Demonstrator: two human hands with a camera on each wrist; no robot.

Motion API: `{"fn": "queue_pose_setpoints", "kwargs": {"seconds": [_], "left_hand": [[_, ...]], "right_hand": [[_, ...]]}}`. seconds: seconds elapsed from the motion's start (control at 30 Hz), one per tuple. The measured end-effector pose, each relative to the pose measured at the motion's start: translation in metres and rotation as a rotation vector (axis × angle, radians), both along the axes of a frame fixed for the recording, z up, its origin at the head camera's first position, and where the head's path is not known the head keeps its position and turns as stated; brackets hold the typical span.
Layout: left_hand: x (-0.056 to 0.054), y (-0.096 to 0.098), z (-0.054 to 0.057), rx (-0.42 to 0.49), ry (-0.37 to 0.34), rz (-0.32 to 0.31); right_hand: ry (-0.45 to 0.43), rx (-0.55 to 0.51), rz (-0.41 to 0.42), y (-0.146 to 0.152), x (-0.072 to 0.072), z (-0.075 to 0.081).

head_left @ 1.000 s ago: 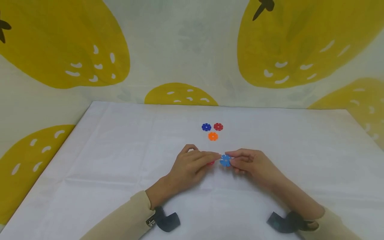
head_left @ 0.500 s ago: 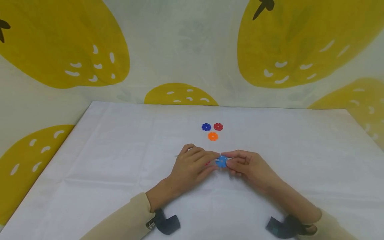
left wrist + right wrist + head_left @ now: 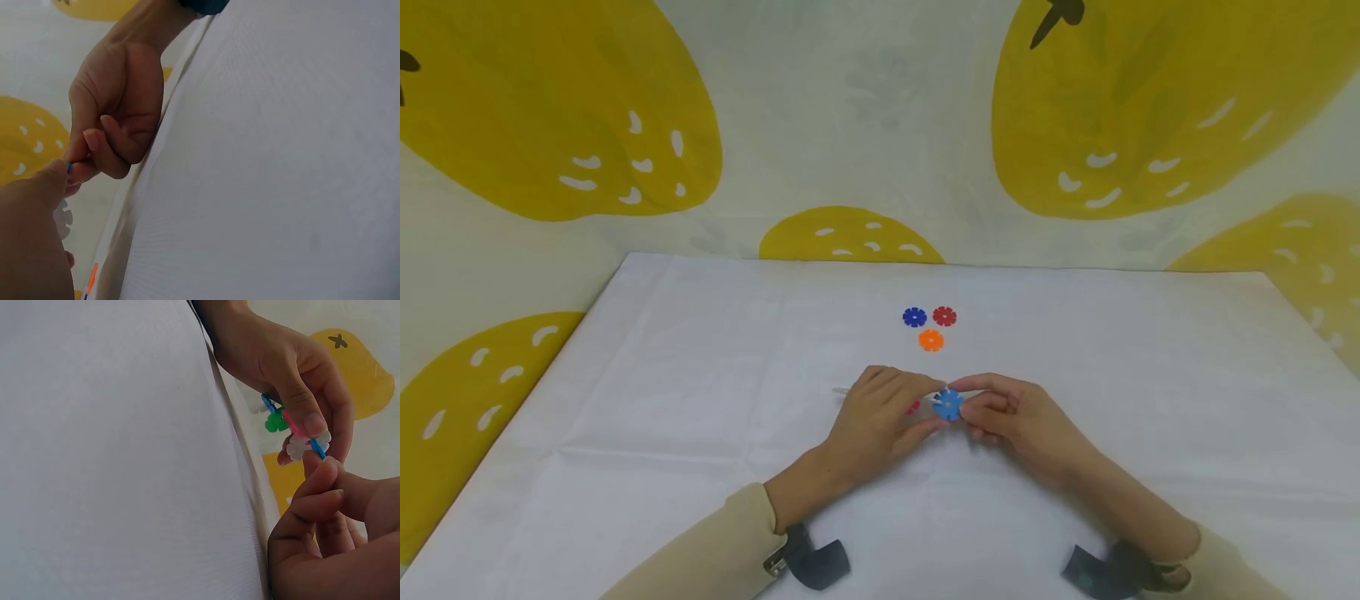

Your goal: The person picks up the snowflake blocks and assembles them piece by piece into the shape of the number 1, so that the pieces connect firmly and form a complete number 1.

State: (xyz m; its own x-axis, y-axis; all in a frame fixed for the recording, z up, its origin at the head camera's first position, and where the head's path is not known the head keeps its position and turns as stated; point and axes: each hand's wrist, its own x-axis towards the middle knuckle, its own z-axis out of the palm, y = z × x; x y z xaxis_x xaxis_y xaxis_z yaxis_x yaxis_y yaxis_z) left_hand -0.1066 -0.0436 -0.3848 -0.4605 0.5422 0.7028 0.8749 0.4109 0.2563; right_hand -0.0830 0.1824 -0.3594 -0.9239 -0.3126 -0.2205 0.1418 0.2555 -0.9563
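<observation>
White tabletop (image 3: 685,350), side edges (image 3: 552,360) well apart from both hands (image 3: 876,421) (image 3: 1033,429): left tight on linked discs (image 3: 292,424), right on blue disc (image 3: 948,406).

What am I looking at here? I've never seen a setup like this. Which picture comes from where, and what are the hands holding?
There is no robot here, just a person's two bare hands. The wide picture comes from a camera worn on the head, looking forward and down. The other two come from cameras worn on the left and right wrists.

On the white surface lie three small notched discs: a dark blue disc, a red disc and, nearer the hands, an orange disc.

The right hand pinches a light blue disc. The left hand holds a pink piece, with a green piece and a white piece close by it; the right wrist picture shows these best.
</observation>
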Motion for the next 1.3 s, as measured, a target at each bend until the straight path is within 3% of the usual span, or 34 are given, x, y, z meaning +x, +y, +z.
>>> {"fn": "queue_pose_setpoints", "kwargs": {"seconds": [0.77,1.07,1.3], "left_hand": [[-0.0012,-0.0004,0.0009,0.097,0.038,-0.054],[-0.0028,-0.0001,0.0006,0.126,0.046,-0.073],[-0.0029,0.0008,-0.0027,0.138,0.013,-0.053]], "right_hand": [[-0.03,-0.074,0.037,-0.0033,0.0008,0.0026],[-0.03,-0.01,0.013,-0.0041,0.0008,0.0029],[0.035,0.134,-0.026,0.0037,-0.0028,0.0064]]}}
